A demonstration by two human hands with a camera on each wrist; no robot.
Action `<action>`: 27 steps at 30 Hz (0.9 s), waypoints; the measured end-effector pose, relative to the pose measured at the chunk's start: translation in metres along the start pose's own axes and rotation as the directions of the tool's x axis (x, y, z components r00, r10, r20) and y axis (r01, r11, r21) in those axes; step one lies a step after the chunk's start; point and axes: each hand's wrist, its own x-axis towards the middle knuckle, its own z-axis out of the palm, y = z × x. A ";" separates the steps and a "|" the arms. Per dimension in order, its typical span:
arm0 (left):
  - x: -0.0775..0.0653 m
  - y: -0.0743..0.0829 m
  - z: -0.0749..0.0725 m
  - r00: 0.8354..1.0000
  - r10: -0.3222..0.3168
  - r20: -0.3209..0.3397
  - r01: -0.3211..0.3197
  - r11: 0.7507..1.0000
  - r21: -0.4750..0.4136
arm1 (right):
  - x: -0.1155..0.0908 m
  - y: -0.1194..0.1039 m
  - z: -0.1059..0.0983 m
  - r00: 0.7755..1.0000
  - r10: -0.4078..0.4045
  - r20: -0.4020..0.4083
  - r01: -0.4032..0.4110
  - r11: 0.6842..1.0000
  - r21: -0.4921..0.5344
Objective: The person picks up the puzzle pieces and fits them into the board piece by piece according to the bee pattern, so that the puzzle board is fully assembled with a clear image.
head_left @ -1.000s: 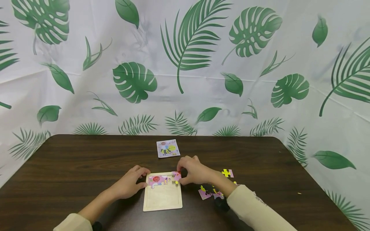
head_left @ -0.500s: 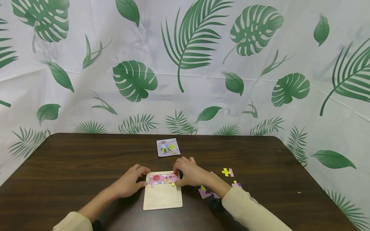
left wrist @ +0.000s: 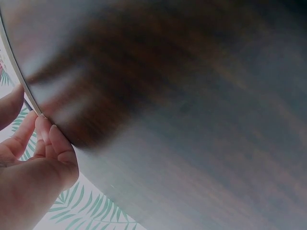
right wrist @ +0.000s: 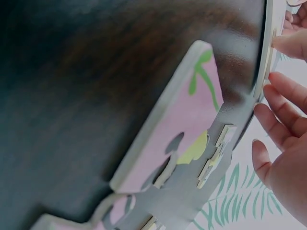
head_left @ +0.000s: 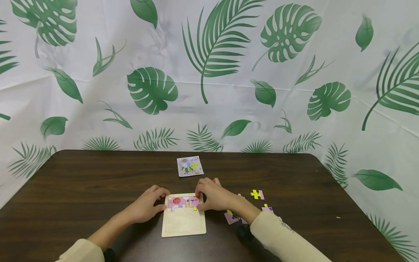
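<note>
A square wooden puzzle tray [head_left: 184, 223] lies on the dark table, with joined pink puzzle pieces [head_left: 176, 201] along its far edge. My left hand [head_left: 146, 206] grips the tray's left side near the far corner, thumb and fingers at the rim, as the left wrist view also shows. At the far right corner my right hand [head_left: 214, 197] holds a pink puzzle piece [head_left: 194, 201] with a yellow knob between thumb and fingers. That piece lies against the joined ones in the top row. The fingers partly hide its right side.
Several loose puzzle pieces lie right of the tray, among them a yellow one [head_left: 256, 194] and a pink one [right wrist: 182, 120]; my right forearm covers some. A bee picture card [head_left: 190, 166] lies beyond the tray. A leaf-print cloth [head_left: 222, 87] hangs behind the table.
My right hand has moved slightly left with the puzzle piece, which now sits flush beside the joined pieces instead of overlapping the tray's right rim. My left hand stays at the tray.
</note>
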 end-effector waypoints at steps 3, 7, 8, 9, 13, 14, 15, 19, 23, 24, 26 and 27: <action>0.000 0.000 -0.001 1.000 0.005 0.002 -0.005 1.000 -0.001 | 0.000 0.000 0.000 1.000 0.000 0.002 0.000 1.000 0.010; 0.000 0.000 -0.001 1.000 0.014 0.005 -0.014 1.000 0.001 | 0.000 0.001 0.000 1.000 -0.002 0.004 0.002 1.000 0.017; 0.000 0.000 -0.001 1.000 0.013 0.005 -0.013 1.000 0.001 | 0.000 0.001 -0.001 1.000 -0.002 0.004 0.002 1.000 0.016; 0.000 0.000 -0.001 1.000 0.011 0.006 -0.011 1.000 0.001 | 0.000 0.001 -0.001 1.000 -0.003 0.003 0.003 1.000 0.015; 0.000 0.001 0.000 1.000 0.003 0.001 -0.003 1.000 0.005 | -0.001 0.001 -0.001 1.000 -0.008 -0.003 0.008 1.000 -0.004; 0.000 0.001 0.000 1.000 0.000 -0.002 0.000 1.000 0.006 | -0.001 0.001 -0.001 1.000 -0.010 -0.004 0.010 1.000 -0.006; 0.001 0.001 0.000 1.000 0.000 -0.005 0.000 1.000 0.007 | -0.001 0.001 -0.001 1.000 -0.011 -0.005 0.011 1.000 -0.008; 0.001 0.001 0.001 1.000 -0.010 -0.009 0.010 1.000 0.003 | -0.001 0.001 0.000 1.000 -0.020 -0.013 0.020 1.000 0.011; 0.000 0.002 0.000 1.000 -0.015 -0.006 0.015 1.000 -0.002 | -0.002 0.000 0.000 0.999 -0.033 -0.014 0.033 0.999 0.026; 0.000 0.002 0.000 1.000 -0.010 -0.006 0.010 1.000 0.000 | -0.002 0.000 0.001 0.999 -0.036 -0.014 0.036 0.999 0.027; 0.000 0.001 0.000 1.000 0.001 -0.008 -0.001 1.000 0.003 | -0.002 0.000 0.001 0.999 -0.038 -0.010 0.038 0.999 0.029; 0.000 0.001 0.000 1.000 0.008 -0.008 -0.008 1.000 0.006 | -0.002 0.000 0.001 0.999 -0.039 -0.009 0.039 0.999 0.030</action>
